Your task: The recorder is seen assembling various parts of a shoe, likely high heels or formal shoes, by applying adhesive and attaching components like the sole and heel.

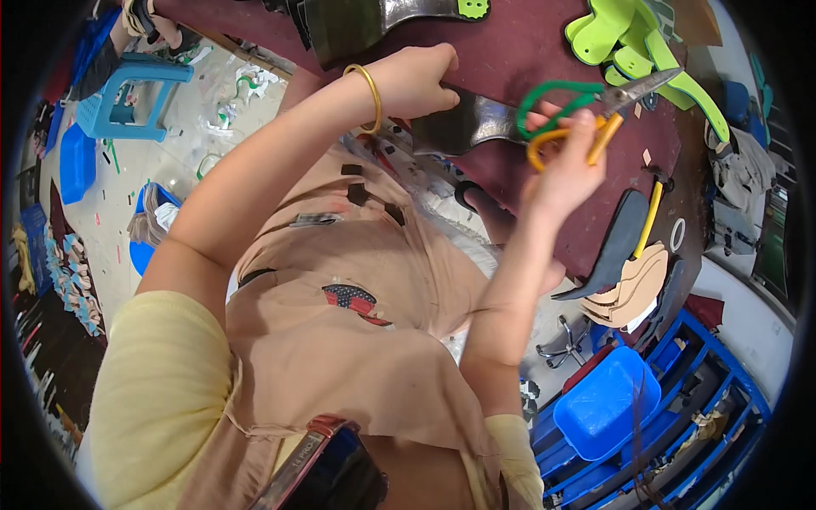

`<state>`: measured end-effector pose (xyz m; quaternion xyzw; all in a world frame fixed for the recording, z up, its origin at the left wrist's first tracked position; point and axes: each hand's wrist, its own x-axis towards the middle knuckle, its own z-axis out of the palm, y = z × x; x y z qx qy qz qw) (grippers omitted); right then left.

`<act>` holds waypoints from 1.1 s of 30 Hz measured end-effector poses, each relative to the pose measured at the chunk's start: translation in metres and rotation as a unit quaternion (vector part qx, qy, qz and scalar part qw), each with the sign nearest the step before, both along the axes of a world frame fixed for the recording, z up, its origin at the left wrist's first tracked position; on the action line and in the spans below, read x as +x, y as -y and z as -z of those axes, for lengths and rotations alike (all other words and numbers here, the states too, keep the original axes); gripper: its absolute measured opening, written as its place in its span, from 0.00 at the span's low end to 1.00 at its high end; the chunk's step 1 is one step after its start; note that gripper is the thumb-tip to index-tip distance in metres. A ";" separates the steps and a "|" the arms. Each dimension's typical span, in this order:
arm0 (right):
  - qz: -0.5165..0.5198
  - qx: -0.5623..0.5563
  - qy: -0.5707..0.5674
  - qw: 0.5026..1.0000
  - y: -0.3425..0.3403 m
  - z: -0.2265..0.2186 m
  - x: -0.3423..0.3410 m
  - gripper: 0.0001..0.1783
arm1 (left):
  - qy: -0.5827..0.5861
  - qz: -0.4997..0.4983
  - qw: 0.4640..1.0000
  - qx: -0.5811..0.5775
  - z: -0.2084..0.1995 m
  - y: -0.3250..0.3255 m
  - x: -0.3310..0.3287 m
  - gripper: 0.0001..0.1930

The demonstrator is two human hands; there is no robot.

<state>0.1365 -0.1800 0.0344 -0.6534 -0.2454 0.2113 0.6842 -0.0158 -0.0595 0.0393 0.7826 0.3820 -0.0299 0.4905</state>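
Note:
My left hand [418,81], with a gold bangle on its wrist, is over the edge of the maroon table [510,38]. Its thumb and forefinger stand apart, the thumb by the upper edge of a glossy black sheet [463,123]; the other fingers are partly hidden. This sheet juts over the near table edge. In my right hand [571,161] is a pair of scissors [642,90] with green and orange handles. Its blades point to the upper right, away from the sheet. Another dark glossy piece [365,25] lies farther back, with a lime-green end bearing holes.
Lime-green curved pieces [629,42] lie at the far right of the table. A yellow-handled hammer [649,212] rests beside a black curved piece [616,242] and tan cut-outs [633,285]. A blue basin [608,404] stands lower right, a blue stool [132,98] upper left. Scraps litter the floor.

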 end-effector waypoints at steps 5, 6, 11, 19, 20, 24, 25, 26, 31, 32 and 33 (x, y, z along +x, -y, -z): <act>-0.043 -0.062 0.028 0.997 -0.007 0.020 -0.023 0.13 | 0.038 -0.022 0.984 0.174 0.034 0.007 0.000 0.28; -0.023 -0.026 0.081 0.996 -0.014 0.019 -0.017 0.13 | 0.058 -0.034 0.983 0.169 0.034 0.005 0.000 0.28; -0.058 -0.010 0.050 0.997 -0.022 0.027 -0.026 0.14 | 0.049 -0.039 0.987 0.147 0.027 0.006 0.005 0.29; -0.037 -0.009 0.147 0.988 -0.035 0.035 -0.022 0.13 | 0.043 -0.040 0.987 0.147 0.026 0.011 0.011 0.28; -0.054 -0.039 0.151 0.986 -0.033 0.034 -0.019 0.13 | 0.040 -0.042 0.990 0.131 0.022 0.014 0.010 0.28; -0.030 0.019 0.011 0.999 -0.018 0.024 -0.004 0.13 | 0.078 -0.066 0.967 0.233 0.010 0.013 0.002 0.24; 0.003 0.037 0.038 0.999 -0.009 0.020 0.004 0.13 | 0.081 -0.075 0.957 0.267 0.001 0.011 -0.002 0.24; 0.037 0.051 0.082 0.995 0.002 0.019 0.015 0.14 | 0.067 -0.082 0.934 0.341 -0.007 0.006 -0.012 0.23; 0.178 -0.216 0.463 0.841 0.045 0.047 0.107 0.27 | -0.119 -0.118 0.892 0.420 -0.058 -0.008 -0.048 0.29; 0.185 -0.280 0.475 0.814 0.052 0.055 0.120 0.27 | -0.103 -0.096 0.877 0.460 -0.054 -0.011 -0.051 0.28; 0.187 -0.344 0.484 0.783 0.058 0.064 0.129 0.28 | -0.080 -0.086 0.847 0.518 -0.057 -0.010 -0.050 0.27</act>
